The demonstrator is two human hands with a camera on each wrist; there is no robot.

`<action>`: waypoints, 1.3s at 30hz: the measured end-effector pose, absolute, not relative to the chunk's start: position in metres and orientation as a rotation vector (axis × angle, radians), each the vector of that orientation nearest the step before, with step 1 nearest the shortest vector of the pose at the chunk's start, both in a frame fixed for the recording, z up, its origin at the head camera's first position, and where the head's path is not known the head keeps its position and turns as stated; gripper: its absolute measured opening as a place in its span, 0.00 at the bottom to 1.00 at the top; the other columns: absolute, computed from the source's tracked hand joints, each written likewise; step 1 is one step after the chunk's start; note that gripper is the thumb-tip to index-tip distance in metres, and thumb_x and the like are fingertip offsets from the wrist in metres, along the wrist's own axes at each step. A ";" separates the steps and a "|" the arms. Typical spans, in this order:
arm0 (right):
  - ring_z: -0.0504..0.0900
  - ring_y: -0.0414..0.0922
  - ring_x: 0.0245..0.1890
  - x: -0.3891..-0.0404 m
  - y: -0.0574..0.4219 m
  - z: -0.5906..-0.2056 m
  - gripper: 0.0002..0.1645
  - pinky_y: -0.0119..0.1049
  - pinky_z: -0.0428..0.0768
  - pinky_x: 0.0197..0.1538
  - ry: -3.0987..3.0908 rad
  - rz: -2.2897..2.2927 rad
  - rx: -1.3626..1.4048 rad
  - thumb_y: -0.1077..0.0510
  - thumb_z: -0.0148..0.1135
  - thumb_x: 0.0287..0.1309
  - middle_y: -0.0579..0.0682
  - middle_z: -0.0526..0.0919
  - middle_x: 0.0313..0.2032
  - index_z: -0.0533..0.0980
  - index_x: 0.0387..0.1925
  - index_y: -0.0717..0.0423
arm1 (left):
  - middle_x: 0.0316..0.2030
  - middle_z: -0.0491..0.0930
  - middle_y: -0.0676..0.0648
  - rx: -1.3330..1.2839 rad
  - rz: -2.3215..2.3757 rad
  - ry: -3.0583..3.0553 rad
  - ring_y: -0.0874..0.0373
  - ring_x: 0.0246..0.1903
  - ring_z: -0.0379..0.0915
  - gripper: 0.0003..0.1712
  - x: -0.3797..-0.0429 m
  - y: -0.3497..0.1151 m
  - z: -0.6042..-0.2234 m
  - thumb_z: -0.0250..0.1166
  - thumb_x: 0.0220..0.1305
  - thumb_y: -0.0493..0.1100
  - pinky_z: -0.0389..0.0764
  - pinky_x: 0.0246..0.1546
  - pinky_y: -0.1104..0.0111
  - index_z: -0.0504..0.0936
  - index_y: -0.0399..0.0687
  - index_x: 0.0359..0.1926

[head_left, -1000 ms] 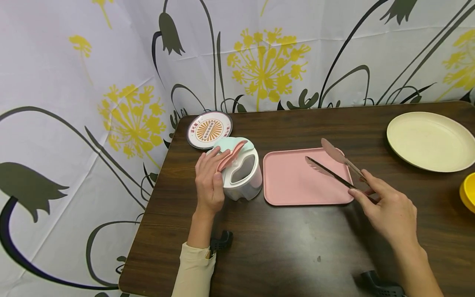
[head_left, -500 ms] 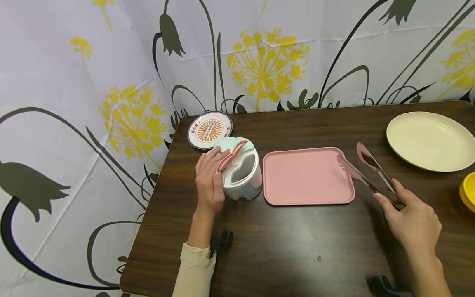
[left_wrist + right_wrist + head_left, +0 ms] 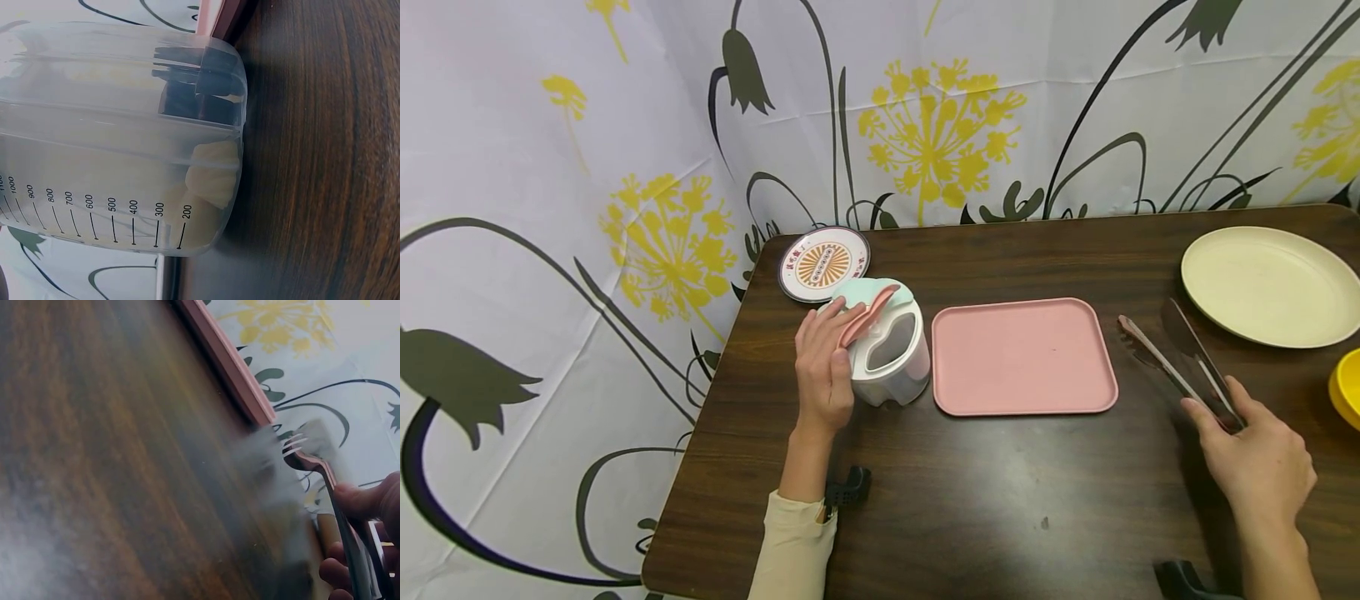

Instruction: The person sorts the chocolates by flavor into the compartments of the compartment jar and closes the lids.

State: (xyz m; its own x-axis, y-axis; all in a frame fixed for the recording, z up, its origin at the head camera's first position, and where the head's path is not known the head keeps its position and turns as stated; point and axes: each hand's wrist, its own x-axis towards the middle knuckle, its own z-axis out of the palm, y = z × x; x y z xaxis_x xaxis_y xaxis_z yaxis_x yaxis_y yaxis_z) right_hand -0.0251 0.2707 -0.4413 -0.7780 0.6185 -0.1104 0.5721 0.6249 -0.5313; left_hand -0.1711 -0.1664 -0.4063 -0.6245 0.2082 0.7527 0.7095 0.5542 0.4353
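Observation:
A round storage canister (image 3: 891,383) with a white divided lid stands left of the pink tray (image 3: 1022,358). Its pink flap (image 3: 868,317) is tilted up; its mint flap (image 3: 868,290) lies flat. My left hand (image 3: 825,367) touches the pink flap with extended fingers. Through the clear, graduated wall in the left wrist view, dark blocks (image 3: 200,84) and pale ridged pieces (image 3: 214,175) show in separate compartments. My right hand (image 3: 1258,454) grips metal tongs (image 3: 1180,379) right of the tray, their arms spread with nothing between them. One tip has fork-like tines (image 3: 297,447).
A patterned plate (image 3: 823,262) lies behind the canister. At the right are a large cream plate (image 3: 1273,287) and a yellow bowl (image 3: 1348,387), cut off by the frame. The dark wooden table (image 3: 962,500) meets a floral cloth (image 3: 1037,125) at the back.
My right hand has carried the tongs rightward, from above the pink tray to the table beyond its right edge. The left hand and canister have stayed in place.

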 end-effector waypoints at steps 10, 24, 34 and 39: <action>0.69 0.75 0.53 -0.025 0.270 -0.445 0.43 0.69 0.65 0.44 -2.708 0.862 -1.073 0.37 0.65 0.57 0.68 0.71 0.60 0.65 0.70 0.47 | 0.53 0.82 0.47 -0.738 -0.992 -2.132 0.45 0.60 0.71 0.32 -0.172 -0.167 -0.407 0.36 0.72 0.53 0.54 0.66 0.46 0.82 0.42 0.55; 0.69 0.76 0.53 -0.027 0.270 -0.444 0.44 0.70 0.66 0.44 -2.718 0.865 -1.119 0.36 0.65 0.55 0.69 0.70 0.61 0.67 0.69 0.50 | 0.53 0.82 0.47 -0.736 -0.992 -2.133 0.46 0.61 0.71 0.32 -0.171 -0.167 -0.407 0.36 0.72 0.53 0.54 0.65 0.44 0.82 0.42 0.55; 0.70 0.76 0.51 -0.027 0.273 -0.443 0.50 0.68 0.66 0.40 -2.780 0.848 -1.188 0.29 0.63 0.51 0.74 0.70 0.59 0.66 0.70 0.48 | 0.53 0.82 0.47 -0.731 -0.983 -2.140 0.47 0.61 0.71 0.33 -0.171 -0.167 -0.407 0.36 0.72 0.53 0.55 0.62 0.39 0.82 0.42 0.55; 0.70 0.76 0.51 -0.027 0.275 -0.444 0.51 0.68 0.67 0.41 -2.780 0.844 -1.209 0.27 0.64 0.49 0.74 0.69 0.59 0.66 0.70 0.47 | 0.53 0.82 0.47 -0.738 -0.993 -2.130 0.46 0.61 0.71 0.32 -0.172 -0.166 -0.408 0.36 0.72 0.53 0.55 0.63 0.40 0.82 0.42 0.55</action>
State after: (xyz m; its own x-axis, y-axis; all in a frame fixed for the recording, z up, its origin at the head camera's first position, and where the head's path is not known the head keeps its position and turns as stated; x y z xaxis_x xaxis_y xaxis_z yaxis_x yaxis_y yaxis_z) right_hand -0.0269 0.2746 -0.4436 -0.7047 0.6775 -0.2108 0.6803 0.5606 -0.4721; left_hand -0.1718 -0.1661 -0.4076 -0.6192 0.2077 0.7573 0.7135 0.5515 0.4322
